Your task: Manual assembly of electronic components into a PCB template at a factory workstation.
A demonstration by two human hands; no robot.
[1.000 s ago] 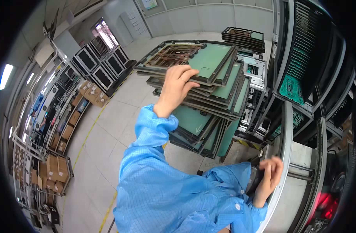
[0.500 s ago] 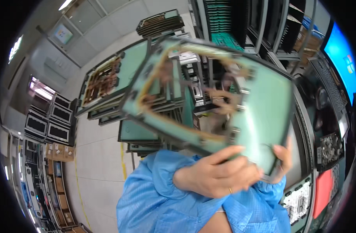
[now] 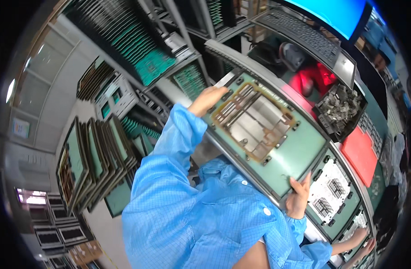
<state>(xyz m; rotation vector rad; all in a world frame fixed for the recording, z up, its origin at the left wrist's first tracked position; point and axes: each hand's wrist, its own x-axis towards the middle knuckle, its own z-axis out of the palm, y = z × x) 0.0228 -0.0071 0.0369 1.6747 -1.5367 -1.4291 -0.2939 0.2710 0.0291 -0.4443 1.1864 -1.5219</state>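
A green carrier frame [image 3: 299, 150] with dark edge rails, small black clips and an amber-bordered cut-out lies level between my hands, over the bench track at the right. My left hand [image 3: 209, 100] is closed round its far-left end. At the opposite end my right hand [image 3: 297, 197] grips the near corner, thumb on top and fingers mostly underneath. Metal strips and plates show in the cut-out. I cannot tell whether the frame rests on the track. Beside my right hand sits another green carrier [image 3: 314, 214] with a white board in it.
Another person's hands [image 3: 358, 240] work at the lower right. Beyond the track are a box of metal parts [image 3: 339, 110], a red sheet [image 3: 360, 154], a keyboard [image 3: 299, 36] and a screen [image 3: 331, 13]. Racks of green boards [image 3: 154, 65] and stacked carriers [image 3: 94, 152] stand left.
The view has turned right. The carrier frame has swung from upright in front of me to level over the bench track. My left hand has shifted to its far-left end.
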